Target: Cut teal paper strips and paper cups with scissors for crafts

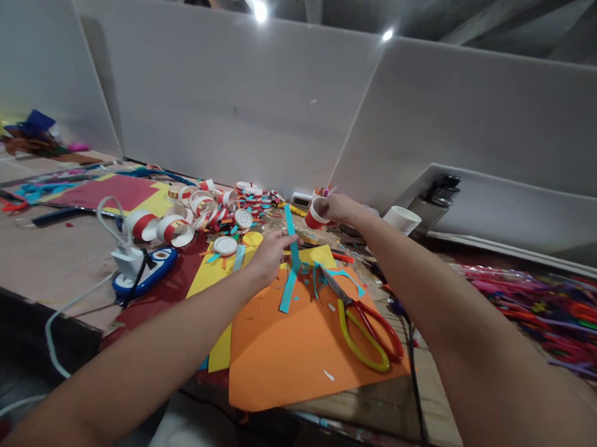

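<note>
at a cluttered craft table boxed in by white partition panels (pixel 222 101), a person works with both bare arms stretched forward. the left hand (pixel 271 253) pinches a blue paper strip (pixel 293 247) between thumb and fingertips, the other fingers lightly curled. the strip stands nearly upright, its lower end trailing onto an orange sheet (pixel 285 351) that lies at the near edge of the table. the right hand (pixel 342 209), a little farther back, is closed around a paper cup (pixel 316 215) with a red band, its fingers wrapped over the far side. the cup is tipped so its open mouth faces left, just beside the top of the strip; whether the 2 touch cannot be told. a pair of scissors (pixel 369 330) with 1 yellow and 1 red handle lies on the right part of the orange sheet, blades pointing away toward loose blue offcuts (pixel 338 275). a yellow sheet (pixel 212 275) pokes out from under the orange one, below the left wrist. behind the left hand, a heap of red-banded cups (pixel 197 209) covers the middle of the table. a stack of plain white cups (pixel 402 219) lies just right of the right hand. at far right, a bundle of many-coloured strips (pixel 558 316) shows only as a blur.
</note>
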A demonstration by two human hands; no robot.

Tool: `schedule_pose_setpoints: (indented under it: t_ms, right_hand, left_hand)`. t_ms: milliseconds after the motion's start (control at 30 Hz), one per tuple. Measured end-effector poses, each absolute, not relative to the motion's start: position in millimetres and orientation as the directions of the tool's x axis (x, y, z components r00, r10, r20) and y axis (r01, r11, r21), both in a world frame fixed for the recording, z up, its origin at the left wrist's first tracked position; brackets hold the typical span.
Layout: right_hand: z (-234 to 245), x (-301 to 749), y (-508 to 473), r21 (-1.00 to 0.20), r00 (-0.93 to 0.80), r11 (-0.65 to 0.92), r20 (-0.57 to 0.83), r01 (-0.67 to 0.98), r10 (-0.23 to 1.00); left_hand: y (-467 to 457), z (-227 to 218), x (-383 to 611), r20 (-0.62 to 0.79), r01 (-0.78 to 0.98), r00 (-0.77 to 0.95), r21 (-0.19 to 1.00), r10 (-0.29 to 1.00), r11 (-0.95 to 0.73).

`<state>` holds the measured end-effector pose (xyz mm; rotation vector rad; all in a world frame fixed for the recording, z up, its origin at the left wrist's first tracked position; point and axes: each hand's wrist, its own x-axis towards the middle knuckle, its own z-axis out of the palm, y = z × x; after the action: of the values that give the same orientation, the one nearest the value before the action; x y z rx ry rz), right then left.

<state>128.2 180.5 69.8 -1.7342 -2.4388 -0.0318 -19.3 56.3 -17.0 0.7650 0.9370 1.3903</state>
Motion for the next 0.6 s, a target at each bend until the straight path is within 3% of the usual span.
schedule_pose_setpoints:
  t_ms: [200, 333, 467, 600]
  right_hand:
    - [75.7, 112.7, 105.8, -0.037, -0.524, 0.531, 0.116, 0.846, 0.843]
    - [78.7, 101.5, 53.3, 0.041, -0.664, 0.667, 0.149, 0.744, 0.733]
    - [82.1, 98.8, 30.4, 0.132, -0.649, 0.636, 0.121, 0.761, 0.751]
    - [80.8, 96.3, 26.7, 0.199, -0.631, 0.604, 0.127, 0.772, 0.765]
  left_hand:
    - [66.8, -15.8, -29.3, -0.277, -0.755, -0.039, 0.637, 0.960, 0.153]
    - [75.1, -23.3, -30.9, -0.142, -0.769, 0.029, 0.629, 0.989, 0.113]
    - [77.6, -27.8, -26.6, -0.002, -0.777, 0.027, 0.630, 1.000, 0.023]
    - [74.7, -27.8, -22.8, 0.025, -0.740, 0.062, 0.672, 0.998, 0.029]
